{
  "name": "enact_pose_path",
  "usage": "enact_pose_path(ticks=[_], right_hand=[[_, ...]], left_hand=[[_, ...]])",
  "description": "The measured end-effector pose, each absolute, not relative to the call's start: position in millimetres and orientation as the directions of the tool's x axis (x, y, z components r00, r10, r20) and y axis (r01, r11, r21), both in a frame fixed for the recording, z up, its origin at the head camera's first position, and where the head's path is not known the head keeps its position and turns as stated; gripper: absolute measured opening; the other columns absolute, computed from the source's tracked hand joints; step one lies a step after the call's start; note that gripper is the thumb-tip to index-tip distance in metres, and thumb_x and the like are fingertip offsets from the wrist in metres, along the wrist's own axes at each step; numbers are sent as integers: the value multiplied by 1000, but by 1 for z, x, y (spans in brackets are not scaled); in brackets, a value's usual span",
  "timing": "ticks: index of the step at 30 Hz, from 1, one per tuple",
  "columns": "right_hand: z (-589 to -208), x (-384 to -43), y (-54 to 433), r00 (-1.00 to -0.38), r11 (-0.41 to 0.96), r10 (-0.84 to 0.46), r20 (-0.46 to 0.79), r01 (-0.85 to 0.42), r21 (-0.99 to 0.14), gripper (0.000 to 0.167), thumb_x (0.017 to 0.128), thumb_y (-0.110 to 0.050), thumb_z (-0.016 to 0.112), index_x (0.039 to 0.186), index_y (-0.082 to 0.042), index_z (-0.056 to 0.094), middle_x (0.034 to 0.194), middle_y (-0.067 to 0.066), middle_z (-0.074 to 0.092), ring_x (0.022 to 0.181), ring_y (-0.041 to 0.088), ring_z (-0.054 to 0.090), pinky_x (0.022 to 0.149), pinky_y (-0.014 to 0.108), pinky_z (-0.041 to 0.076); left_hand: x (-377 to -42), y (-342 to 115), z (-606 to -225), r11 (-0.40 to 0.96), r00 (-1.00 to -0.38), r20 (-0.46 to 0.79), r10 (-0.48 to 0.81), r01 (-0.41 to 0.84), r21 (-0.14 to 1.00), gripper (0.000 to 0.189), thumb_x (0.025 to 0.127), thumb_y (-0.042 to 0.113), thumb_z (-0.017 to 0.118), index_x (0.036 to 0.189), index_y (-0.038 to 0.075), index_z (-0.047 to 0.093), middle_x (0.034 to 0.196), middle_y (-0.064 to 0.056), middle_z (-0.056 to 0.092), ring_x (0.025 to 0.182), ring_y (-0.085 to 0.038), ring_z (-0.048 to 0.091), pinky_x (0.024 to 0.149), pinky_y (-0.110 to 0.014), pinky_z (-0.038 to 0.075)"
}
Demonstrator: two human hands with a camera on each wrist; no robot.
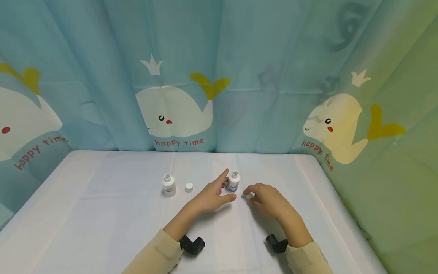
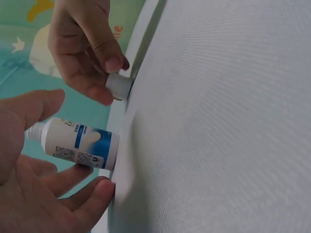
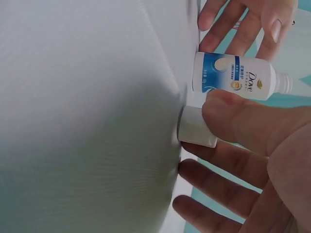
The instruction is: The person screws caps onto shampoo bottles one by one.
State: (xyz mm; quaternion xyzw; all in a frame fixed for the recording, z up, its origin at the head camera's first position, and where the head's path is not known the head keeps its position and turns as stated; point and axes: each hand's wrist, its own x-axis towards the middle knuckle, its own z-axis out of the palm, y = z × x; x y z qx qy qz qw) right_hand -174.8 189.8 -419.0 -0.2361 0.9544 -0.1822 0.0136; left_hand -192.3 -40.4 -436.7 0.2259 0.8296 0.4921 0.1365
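An uncapped white Dove bottle with a blue-and-white label stands upright on the table. My left hand is beside it, fingers spread and thumb held apart from the bottle. In the left wrist view, its fingers lie along the far side of the bottle; whether they touch it I cannot tell. To the bottle's right, my right hand pinches a white screw cap between thumb and forefinger, down at the tabletop. The other fingers of that hand are loosely extended.
Further left stand a second uncapped white bottle and a loose white cap. A white cloth covers the table. Behind it hangs a blue-green curtain with printed whales. Black wrist mounts sit at both sleeves.
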Motion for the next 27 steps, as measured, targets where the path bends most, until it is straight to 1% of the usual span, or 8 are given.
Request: enact_pose_path(ticks=[3,5,12,13,17,19,24,27], right_hand=[[-420,-177,192,-877,811,-473,86,-472,-347,23,85,4,71,95,-16,73,96,-3,72,88,17,66,81,42,54],[-420,-177,192,-876,811,-474,87,-472,-345,24,86,5,70,93,-17,73,95,-4,72,89,17,66,81,41,54],[-420,-177,191,-888,820,-454,66,-446,-359,25,89,2,69,105,-16,73,104,-2,73,100,22,68,87,43,54],[-419,-177,191,-888,819,-455,69,-448,-358,25,89,2,69,106,-16,73,105,-1,73,100,22,68,86,43,54],[-414,-177,190,-892,823,-446,71,-439,-361,24,89,1,70,105,-16,73,104,-1,73,97,21,67,85,42,54],[-413,-176,189,-895,825,-443,59,-432,-364,23,89,0,70,105,-16,73,104,-1,73,96,20,67,84,42,54],[-414,-175,189,-898,833,-440,23,-418,-363,20,91,-3,69,105,-17,74,104,-2,73,92,16,66,80,38,54],[-414,-174,189,-901,837,-433,20,-411,-360,19,91,-5,70,105,-18,74,102,-3,73,88,14,65,77,37,53]], left_hand=[[-193,-39,-439,399,-867,-1,499,228,888,86,97,25,65,159,4,11,155,-17,41,142,-33,41,110,-47,42],[-193,-39,-439,402,-868,-6,497,225,888,85,96,24,66,159,4,12,154,-17,42,141,-32,42,110,-47,43],[-196,-41,-437,425,-859,8,512,260,867,79,95,24,68,156,1,25,154,-19,41,140,-34,43,109,-48,44],[-196,-41,-436,424,-860,11,510,262,867,77,95,24,68,155,1,27,153,-19,41,140,-34,43,108,-48,44],[-196,-42,-433,421,-871,-12,492,226,878,72,95,24,69,154,7,32,154,-14,42,140,-33,43,110,-46,43],[-196,-43,-433,409,-871,-19,490,211,888,70,95,24,69,152,7,33,154,-14,42,141,-34,42,111,-46,42],[-195,-41,-437,397,-872,-35,488,186,899,68,95,26,68,150,5,34,153,-17,43,142,-33,41,112,-46,40],[-195,-40,-438,401,-877,-38,479,180,898,69,95,26,69,151,7,33,151,-18,44,142,-31,41,113,-45,39]])
